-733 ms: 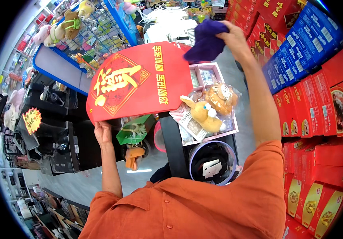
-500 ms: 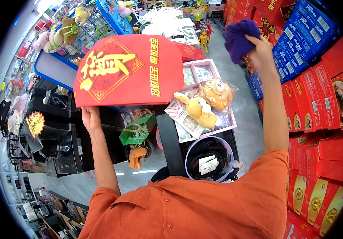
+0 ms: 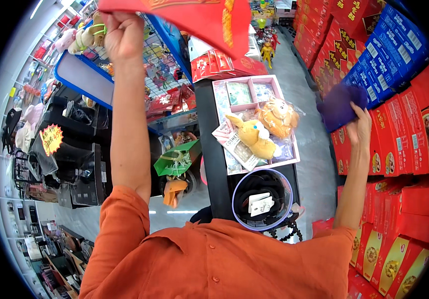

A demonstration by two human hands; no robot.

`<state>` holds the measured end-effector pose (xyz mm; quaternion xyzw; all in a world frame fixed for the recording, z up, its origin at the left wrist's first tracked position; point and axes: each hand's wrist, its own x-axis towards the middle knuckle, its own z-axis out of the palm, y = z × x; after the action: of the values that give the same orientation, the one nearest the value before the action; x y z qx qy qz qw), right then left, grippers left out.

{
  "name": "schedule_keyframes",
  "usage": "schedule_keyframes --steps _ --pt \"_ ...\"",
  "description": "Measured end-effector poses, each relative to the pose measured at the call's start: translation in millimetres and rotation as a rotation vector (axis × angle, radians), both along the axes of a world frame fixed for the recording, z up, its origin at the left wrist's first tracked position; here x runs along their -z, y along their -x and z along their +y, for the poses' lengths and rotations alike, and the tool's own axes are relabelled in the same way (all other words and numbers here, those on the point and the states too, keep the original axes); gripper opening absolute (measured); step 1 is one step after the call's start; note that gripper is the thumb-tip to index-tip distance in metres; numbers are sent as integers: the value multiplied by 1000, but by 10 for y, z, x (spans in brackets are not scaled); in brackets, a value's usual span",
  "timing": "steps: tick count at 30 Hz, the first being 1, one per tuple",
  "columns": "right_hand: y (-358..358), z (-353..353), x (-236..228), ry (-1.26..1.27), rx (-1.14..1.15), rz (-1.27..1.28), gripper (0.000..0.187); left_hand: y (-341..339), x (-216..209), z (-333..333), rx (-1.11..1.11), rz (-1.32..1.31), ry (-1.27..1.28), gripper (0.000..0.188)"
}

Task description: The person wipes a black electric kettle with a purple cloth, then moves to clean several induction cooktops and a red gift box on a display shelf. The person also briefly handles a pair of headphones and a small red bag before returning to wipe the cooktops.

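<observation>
My left hand (image 3: pixel 124 37) is raised at the upper left, fingers closed on the edge of a red sheet with gold lettering (image 3: pixel 199 17). The sheet tilts and runs out of the top of the picture. Out to the right, my right hand (image 3: pixel 360 124) grips a bunched purple cloth (image 3: pixel 341 107), somewhat blurred, in front of the stacked boxes. Between my arms, a pink compartment box (image 3: pixel 219 92) lies on a narrow black table (image 3: pixel 205 114). On it rest a yellow plush rabbit (image 3: pixel 254 137) and a brown plush bear (image 3: pixel 276 117) in clear wrap.
A round lilac-rimmed bin (image 3: pixel 235 199) of black items with white tags stands at the table's near end. Red packets (image 3: pixel 209 65) lie at its far end. Red gift boxes (image 3: pixel 389 129) and blue boxes (image 3: pixel 384 60) are stacked along the right. Black boxes (image 3: pixel 87 169) stand left.
My left hand has lifted the red sheet up and away, uncovering red packets and a wire rack. My right hand has brought the purple cloth lower and farther right.
</observation>
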<state>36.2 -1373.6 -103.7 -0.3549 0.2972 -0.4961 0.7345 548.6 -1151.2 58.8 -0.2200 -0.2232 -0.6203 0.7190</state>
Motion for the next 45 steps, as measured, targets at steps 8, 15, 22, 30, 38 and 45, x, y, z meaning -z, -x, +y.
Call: schedule_keyframes --steps 8,15,22,30,38,45 --pt "434 80 124 5 7 76 40 660 1328 -199 -799 -26 -692 30" --pt "421 134 93 4 -35 102 40 930 2341 314 -779 32 -1054 34" --pt "210 307 -137 74 -44 195 41 1041 2450 542 -544 -72 -1224 22" --pt "87 769 -686 200 -95 222 43 906 2648 1250 -77 -515 -1261 31" --pt "149 1489 -1233 272 -164 134 54 1185 3455 2564 -122 -191 -1407 18" --pt "-235 1939 -1512 377 -350 27 54 1875 4217 3747 -204 60 -1483 20"
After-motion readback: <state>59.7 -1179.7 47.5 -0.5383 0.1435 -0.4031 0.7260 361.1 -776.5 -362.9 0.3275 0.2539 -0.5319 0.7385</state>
